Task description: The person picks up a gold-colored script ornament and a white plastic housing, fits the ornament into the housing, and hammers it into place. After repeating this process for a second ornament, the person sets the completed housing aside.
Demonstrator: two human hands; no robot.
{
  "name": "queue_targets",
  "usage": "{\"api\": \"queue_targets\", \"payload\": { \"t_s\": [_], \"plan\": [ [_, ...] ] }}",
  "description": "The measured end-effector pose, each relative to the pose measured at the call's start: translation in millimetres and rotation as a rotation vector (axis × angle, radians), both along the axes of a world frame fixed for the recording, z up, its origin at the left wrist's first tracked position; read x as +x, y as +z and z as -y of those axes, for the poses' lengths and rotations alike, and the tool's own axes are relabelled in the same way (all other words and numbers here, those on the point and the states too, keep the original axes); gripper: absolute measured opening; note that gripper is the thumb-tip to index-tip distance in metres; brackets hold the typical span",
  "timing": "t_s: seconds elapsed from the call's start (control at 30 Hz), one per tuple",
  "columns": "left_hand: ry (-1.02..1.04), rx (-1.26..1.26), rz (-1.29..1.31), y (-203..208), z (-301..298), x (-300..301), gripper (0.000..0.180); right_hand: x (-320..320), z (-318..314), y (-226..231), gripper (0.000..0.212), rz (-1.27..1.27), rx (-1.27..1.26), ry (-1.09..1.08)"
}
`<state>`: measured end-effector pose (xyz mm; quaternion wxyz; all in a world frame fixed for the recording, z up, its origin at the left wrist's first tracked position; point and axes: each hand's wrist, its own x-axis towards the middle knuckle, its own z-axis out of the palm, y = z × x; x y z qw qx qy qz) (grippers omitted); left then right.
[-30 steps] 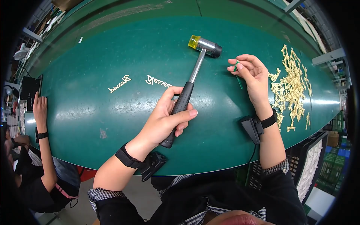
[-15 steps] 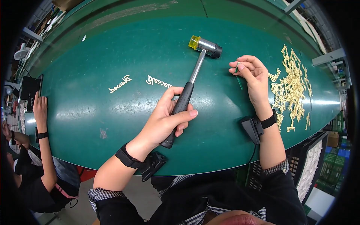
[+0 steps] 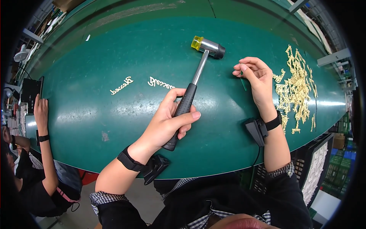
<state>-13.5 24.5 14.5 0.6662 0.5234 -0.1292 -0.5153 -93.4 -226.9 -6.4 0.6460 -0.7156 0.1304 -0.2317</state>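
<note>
My left hand is wrapped round the black grip of a mallet. Its metal head, yellow at one end and black at the other, points away from me above the green table. A thin green strip hangs down from my right hand, pinched between thumb and fingertips. Just beyond my left hand lies a cream cut-out word, partly hidden by that hand. Another cream cut-out word lies farther left. To the right of my right hand spreads a heap of similar cream cut-outs.
The green table curves across the view. At the far left, another person's hand rests near a black device. A black crate with white pieces stands below the table's right edge. Black devices are strapped to both my wrists.
The green strip in my right hand has shifted very slightly. My left hand and the mallet stay almost where they were.
</note>
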Motion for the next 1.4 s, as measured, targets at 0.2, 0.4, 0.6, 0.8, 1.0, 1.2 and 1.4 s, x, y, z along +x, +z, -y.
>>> {"api": "queue_targets", "payload": {
  "t_s": [0.2, 0.4, 0.6, 0.8, 1.0, 1.2, 1.4],
  "plan": [
    [-0.002, 0.007, 0.011, 2.9, 0.4, 0.8, 0.044, 1.2, -0.1, 0.1, 0.012, 0.007, 0.013, -0.003],
    [-0.007, -0.014, 0.000, 1.2, 2.8, 1.8, 0.043, 2.8, 4.3, -2.5, 0.012, 0.021, 0.035, -0.008],
    [0.028, -0.052, -0.053, -2.1, 2.4, -0.7, 0.045, 5.0, 8.6, -8.1, 0.011, 0.055, 0.055, -0.014],
    [0.048, -0.080, 0.006, -16.9, -2.9, -4.6, 0.055, 0.8, 12.2, -24.1, 0.013, 0.052, 0.043, -0.032],
    [0.044, -0.073, 0.067, -14.2, 1.7, 1.4, 0.050, 0.5, 29.8, -28.8, 0.015, 0.062, -0.063, -0.055],
    [0.090, -0.117, 0.136, -16.7, -1.2, -1.1, 0.048, 2.7, 19.2, -18.1, 0.015, 0.026, -0.159, -0.028],
    [0.061, -0.073, 0.146, -15.8, -5.9, -3.6, 0.048, 79.8, 100.1, 13.7, 0.017, 0.098, -0.471, 0.040]
  ]
}}
